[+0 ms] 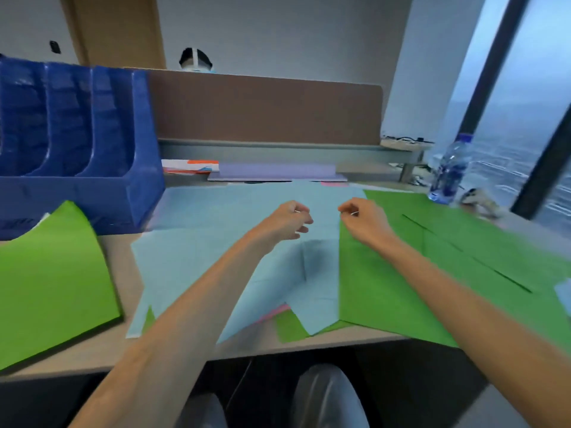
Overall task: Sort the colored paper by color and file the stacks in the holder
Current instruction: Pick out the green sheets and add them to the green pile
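Over the light blue sheets [216,242] mid-desk, our left hand [289,222] and right hand [363,223] hover with fingers loosely curled, holding nothing; green sheets [432,273] lie right, blue holder [77,143] back left

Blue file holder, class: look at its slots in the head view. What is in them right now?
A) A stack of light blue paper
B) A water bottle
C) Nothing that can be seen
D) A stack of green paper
C: the slots of the blue file holder show only bare blue dividers, while the green paper and the light blue paper still lie spread on the desk.
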